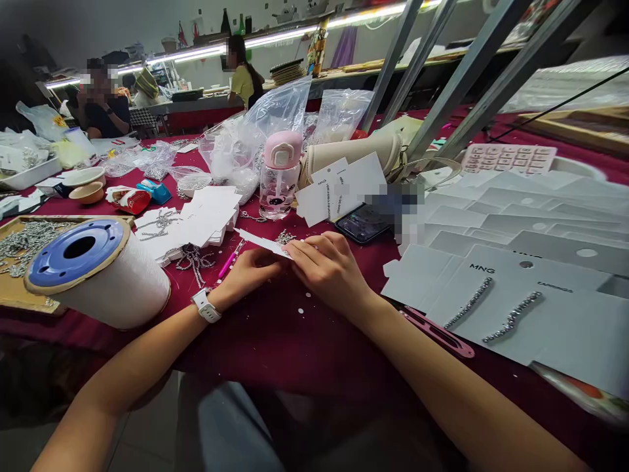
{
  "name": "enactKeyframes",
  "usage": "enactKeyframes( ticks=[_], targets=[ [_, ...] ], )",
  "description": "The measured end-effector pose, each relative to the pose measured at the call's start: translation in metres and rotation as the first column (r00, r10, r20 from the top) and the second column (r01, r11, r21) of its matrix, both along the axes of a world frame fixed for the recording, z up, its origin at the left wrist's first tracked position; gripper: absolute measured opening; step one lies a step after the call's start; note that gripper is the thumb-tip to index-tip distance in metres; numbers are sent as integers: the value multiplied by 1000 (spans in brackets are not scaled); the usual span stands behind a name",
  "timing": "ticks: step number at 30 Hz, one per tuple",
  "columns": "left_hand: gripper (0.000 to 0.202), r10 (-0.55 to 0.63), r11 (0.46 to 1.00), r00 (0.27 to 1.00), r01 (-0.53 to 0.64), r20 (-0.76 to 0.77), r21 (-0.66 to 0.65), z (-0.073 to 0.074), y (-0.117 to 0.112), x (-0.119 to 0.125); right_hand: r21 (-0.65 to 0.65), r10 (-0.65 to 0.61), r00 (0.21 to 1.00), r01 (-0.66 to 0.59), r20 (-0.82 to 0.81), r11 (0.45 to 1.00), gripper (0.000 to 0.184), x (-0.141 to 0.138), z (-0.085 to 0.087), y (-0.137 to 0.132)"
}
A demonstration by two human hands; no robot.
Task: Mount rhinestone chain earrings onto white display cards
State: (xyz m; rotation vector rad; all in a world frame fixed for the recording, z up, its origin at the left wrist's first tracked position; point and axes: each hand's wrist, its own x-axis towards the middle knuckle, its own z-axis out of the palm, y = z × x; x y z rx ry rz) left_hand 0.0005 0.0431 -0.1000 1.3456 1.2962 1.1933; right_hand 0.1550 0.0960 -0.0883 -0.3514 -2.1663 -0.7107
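A white earring card [263, 242] is seen nearly edge-on, tilted above the red cloth, between my two hands. My left hand [253, 270], below a white wristwatch [205, 307], curls under the card's lower side, fingertips partly hidden. My right hand [327, 262] pinches the card's right end, fingers bent over it. Just behind the card lies a small heap of silver rhinestone chain [285, 236]. At my right, printed cards [427, 278] overlap in a pile; the front one carries two rhinestone strips [514, 316]. Left of my hands lie a stack of blank cards [209, 213] and a pink pen-like tool [230, 261].
A large thread spool [118, 282] stands at left by a tray of chains [22, 246]. A pink-lidded bottle [280, 177], a phone [361, 223] and plastic bags [230, 151] are beyond my hands. Metal bars [442, 85] slant at right. Two people sit across the room.
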Motion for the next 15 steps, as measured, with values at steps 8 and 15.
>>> enactKeyframes(
  ticks=[8,15],
  targets=[
    [20,66,997,995,-69,78,43,6,-3,4,155,-18,1000,16,9,988,15,6,7,-1],
    [22,131,971,991,-134,31,197,7,-7,1,251,47,999,-47,3,967,16,11,14,-7]
  ],
)
